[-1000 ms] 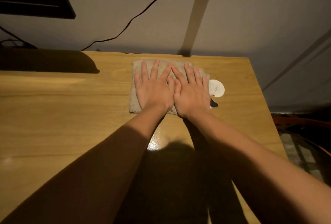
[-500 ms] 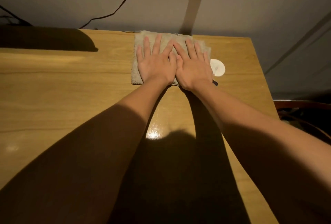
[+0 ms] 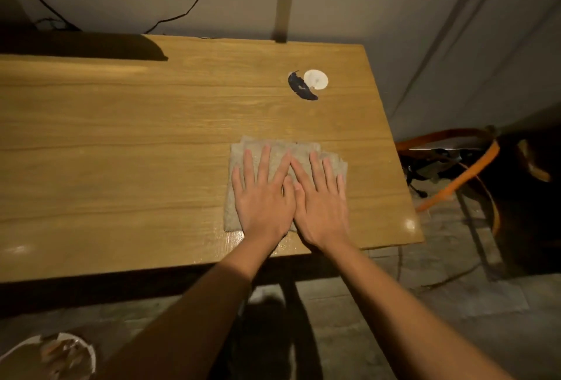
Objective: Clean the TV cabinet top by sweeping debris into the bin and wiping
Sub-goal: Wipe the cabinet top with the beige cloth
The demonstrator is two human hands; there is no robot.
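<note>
- Pressing flat on the cloth, both hands lie side by side at centre right of the frame: the left hand and right hand have straight, spread fingers, palms down, gripping nothing, thumbs touching.
- The cloth sits on the table close to its near edge and not far from its right end; a glossy, wet-looking sheen shows on the wood just below the hands.
- Two bits lie well apart from the cloth, toward the upper right of the table: a dark leaf-like scrap touching a pale round disc.
- A bin with debris in it stands on the floor at the lower left of the frame, far from those two bits.
- Risk, as I judge it: wiping toward the right end could push the scrap and disc off the table onto the floor, since the bin is on the other side.
- Flat palms hold the cloth only by friction; it could bunch or slide off the near edge if pulled further.
- A cable runs down the wall behind the table; a wide sweep to the back could snag it.
</note>
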